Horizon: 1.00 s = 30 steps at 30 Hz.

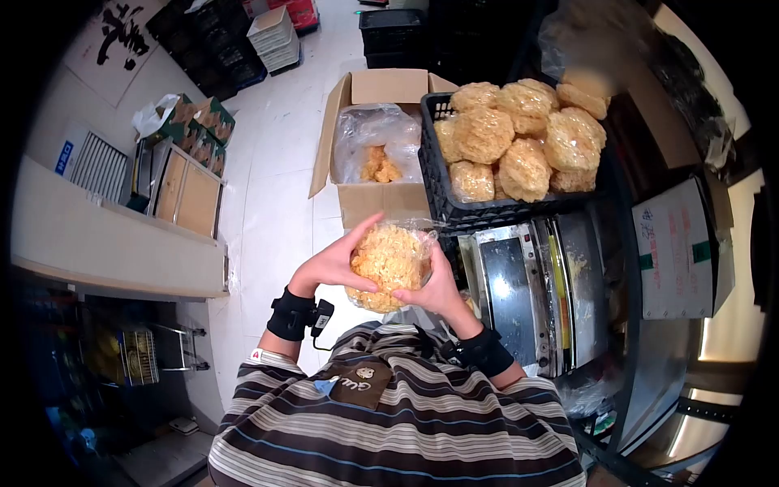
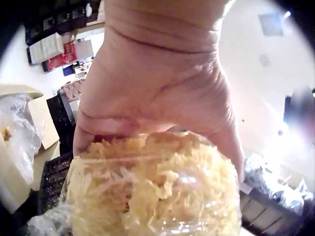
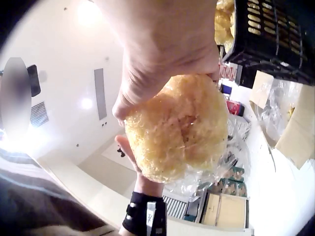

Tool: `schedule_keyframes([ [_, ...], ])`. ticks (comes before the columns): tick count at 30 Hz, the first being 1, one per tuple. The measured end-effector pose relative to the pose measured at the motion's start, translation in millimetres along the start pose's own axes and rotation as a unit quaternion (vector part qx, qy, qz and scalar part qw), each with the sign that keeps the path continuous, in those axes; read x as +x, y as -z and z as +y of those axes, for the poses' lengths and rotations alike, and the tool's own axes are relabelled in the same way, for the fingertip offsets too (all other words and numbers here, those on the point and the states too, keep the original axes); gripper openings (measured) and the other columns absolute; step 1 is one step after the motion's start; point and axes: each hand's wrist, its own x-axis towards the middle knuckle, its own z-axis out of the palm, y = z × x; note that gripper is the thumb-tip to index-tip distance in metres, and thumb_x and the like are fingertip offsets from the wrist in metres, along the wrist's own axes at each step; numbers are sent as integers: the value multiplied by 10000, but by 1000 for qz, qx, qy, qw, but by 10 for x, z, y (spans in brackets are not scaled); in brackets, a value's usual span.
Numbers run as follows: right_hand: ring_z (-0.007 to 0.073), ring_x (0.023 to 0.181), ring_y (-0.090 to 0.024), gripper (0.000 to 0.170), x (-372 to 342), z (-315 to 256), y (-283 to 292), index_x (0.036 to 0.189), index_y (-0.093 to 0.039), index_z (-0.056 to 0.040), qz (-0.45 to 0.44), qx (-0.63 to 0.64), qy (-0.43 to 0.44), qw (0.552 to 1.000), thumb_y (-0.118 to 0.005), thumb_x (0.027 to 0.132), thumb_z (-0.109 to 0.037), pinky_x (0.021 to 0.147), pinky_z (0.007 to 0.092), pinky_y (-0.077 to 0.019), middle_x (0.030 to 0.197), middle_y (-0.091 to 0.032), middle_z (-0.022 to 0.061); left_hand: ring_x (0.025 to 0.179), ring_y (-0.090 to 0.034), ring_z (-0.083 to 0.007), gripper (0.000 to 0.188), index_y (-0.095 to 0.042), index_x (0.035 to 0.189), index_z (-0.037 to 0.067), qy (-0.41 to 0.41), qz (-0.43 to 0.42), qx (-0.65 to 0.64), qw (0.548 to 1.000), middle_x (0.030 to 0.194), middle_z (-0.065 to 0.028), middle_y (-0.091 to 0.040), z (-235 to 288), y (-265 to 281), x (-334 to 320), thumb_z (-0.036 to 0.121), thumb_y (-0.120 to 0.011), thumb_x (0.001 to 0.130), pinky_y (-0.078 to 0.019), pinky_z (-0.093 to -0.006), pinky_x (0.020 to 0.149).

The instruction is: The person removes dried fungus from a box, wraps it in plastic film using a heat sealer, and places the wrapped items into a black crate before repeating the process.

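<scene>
Both hands hold a plastic-wrapped bundle of frilly, pale yellow dried food [image 1: 389,264] in front of the body. My left hand [image 1: 334,264] grips its left side, thumb across the near face. On the other side, my right hand [image 1: 441,284] grips it, with its thumb also on the near face. The left wrist view shows clear film stretched over the frilly pieces [image 2: 162,191] beneath the palm. Loose plastic [image 3: 197,183] trails off the bundle's edge in the right wrist view. The fingers behind the bundle are mostly hidden.
Beyond the hands stands an open cardboard box [image 1: 381,195] with a plastic liner and some yellow pieces inside. A black crate [image 1: 487,213] piled with similar wrapped bundles [image 1: 523,166] adjoins it. Metal equipment [image 1: 503,284] is at right, a counter [image 1: 122,235] at left.
</scene>
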Motion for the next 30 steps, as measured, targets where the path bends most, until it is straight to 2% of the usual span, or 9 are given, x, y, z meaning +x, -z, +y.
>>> schedule_keyframes([
  [3, 245, 1201, -507, 1028, 17, 139, -183, 1363, -349, 21, -6, 45, -29, 999, -897, 566, -328, 1023, 377, -409, 1281, -506, 159, 1317, -393, -229, 1128, -207, 1506, 31, 9, -10, 51, 999, 1439, -175, -395, -51, 93, -53, 199, -889, 622, -300, -337, 1110],
  [6, 246, 1197, -507, 918, 57, 175, -305, 1387, -323, 17, -17, 39, -10, 999, -827, 687, -297, 1027, 374, -401, 1291, -497, 165, 1278, -438, -231, 1093, -254, 1484, 27, 25, -2, 43, 999, 1392, -165, -449, -99, 210, -141, 205, -891, 614, -332, -340, 1089],
  [8, 243, 1196, -503, 750, 103, 171, -305, 1416, -289, 7, 5, 200, -43, 979, -690, 826, -221, 1031, 368, -389, 1301, -489, 173, 1263, -441, -198, 1054, -282, 1459, 21, 52, -26, 34, 998, 1366, -116, -461, -81, 277, -198, 132, -886, 603, -350, -331, 1078],
  [9, 240, 1183, -507, 603, 140, 35, -255, 1414, -314, 6, 34, 140, -42, 989, -574, 893, -151, 1028, 363, -382, 1292, -502, 173, 1263, -441, -198, 1054, -282, 1459, 21, 53, -22, 33, 998, 1366, -116, -461, -82, 309, -218, 132, -886, 603, -350, -331, 1078],
  [13, 286, 1107, -550, 378, 320, -87, -184, 1167, -576, 18, 127, -81, 82, 985, -649, 843, -163, 963, 359, -421, 1176, -558, 163, 1226, -479, -218, 1023, -327, 1428, 11, 39, -69, 120, 990, 1327, -138, -495, -36, 397, -241, 191, -894, 595, -371, -337, 1054],
  [16, 260, 1013, -581, 111, 326, -350, -229, 848, -653, -20, -56, -212, 116, 969, -709, 780, -87, 870, 341, -461, 1070, -576, 124, 1217, -490, -240, 1030, -339, 1426, 8, 15, -84, 189, 978, 1326, -160, -496, -47, 393, -208, 230, -895, 588, -377, -341, 1045],
  [21, 195, 854, -618, 64, 251, -132, -200, 844, -596, -5, -23, -92, 116, 989, -648, 855, -41, 771, 303, -492, 931, -606, 93, 1207, -499, -259, 1041, -344, 1425, 2, 19, -104, 218, 970, 1321, -175, -498, 32, 381, -189, 255, -895, 580, -384, -346, 1038],
  [23, 108, 675, -592, 82, 120, -152, -143, 880, -559, -11, -43, 147, -98, 983, -567, 941, -65, 638, 244, -485, 834, -615, 62, 1210, -498, -256, 1035, -352, 1417, -7, 15, -118, 199, 973, 1315, -175, -500, 33, 398, -183, 262, -895, 577, -385, -345, 1036],
  [30, 59, 534, -520, 162, -231, -257, 28, 838, -522, -31, -68, 60, -136, 987, -527, 975, -118, 494, 215, -423, 662, -574, 3, 1155, -523, -356, 1047, -349, 1411, 20, -44, -170, 291, 941, 1259, -219, -516, 72, 284, -195, 388, -871, 580, -419, -378, 987],
])
